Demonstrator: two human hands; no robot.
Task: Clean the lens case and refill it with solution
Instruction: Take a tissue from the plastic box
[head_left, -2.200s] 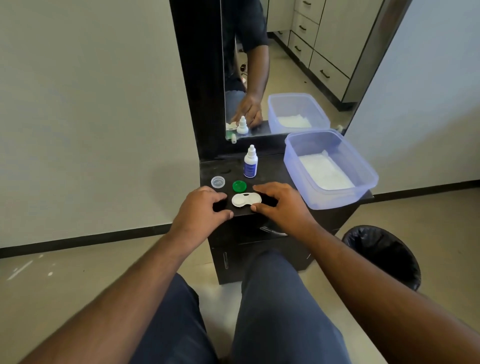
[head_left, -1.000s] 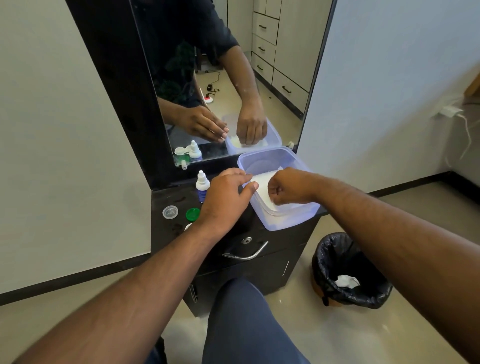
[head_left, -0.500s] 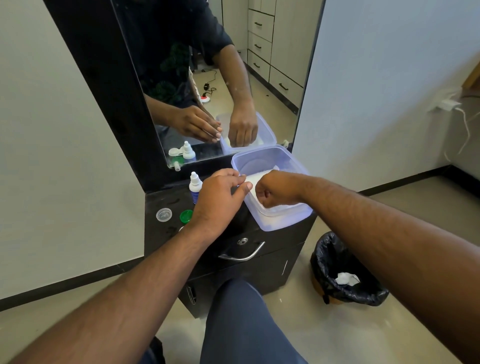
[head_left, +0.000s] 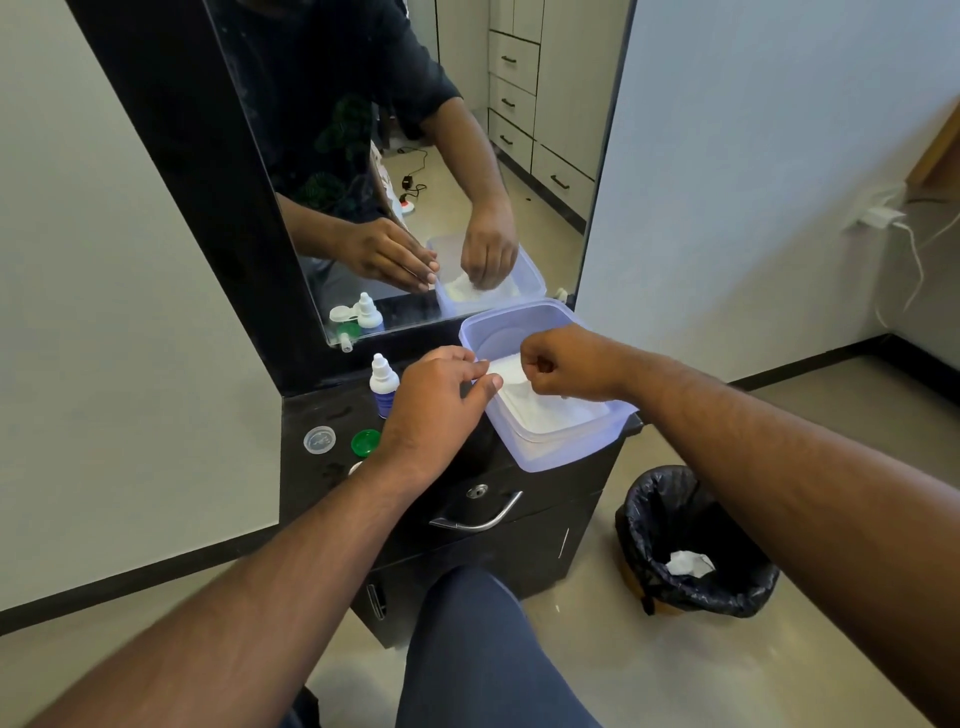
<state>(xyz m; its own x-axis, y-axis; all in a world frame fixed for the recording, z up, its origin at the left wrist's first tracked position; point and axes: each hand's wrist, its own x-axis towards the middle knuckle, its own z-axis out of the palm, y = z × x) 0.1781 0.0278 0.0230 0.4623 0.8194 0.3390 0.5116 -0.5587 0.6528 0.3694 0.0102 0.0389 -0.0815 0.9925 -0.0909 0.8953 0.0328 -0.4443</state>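
My right hand (head_left: 563, 366) has lifted slightly, still pinching a tissue (head_left: 511, 375) in the tub (head_left: 561, 447) at the counter's right edge; my left hand (head_left: 434, 410), fingers straight, still steadies its rim.

Walls: plain white, dark skirting (head_left: 130, 582).
Floor: pale beige, glossy.
Furniture: black cabinet (head_left: 498, 525) with chrome handle (head_left: 475, 519); tall mirror (head_left: 415, 156) above.
Bin: black-lined (head_left: 696, 545), right of cabinet.

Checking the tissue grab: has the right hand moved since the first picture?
Yes. The right hand has gone from the cabinet top near the green cap rightward into the plastic tub, now pinching a tissue.
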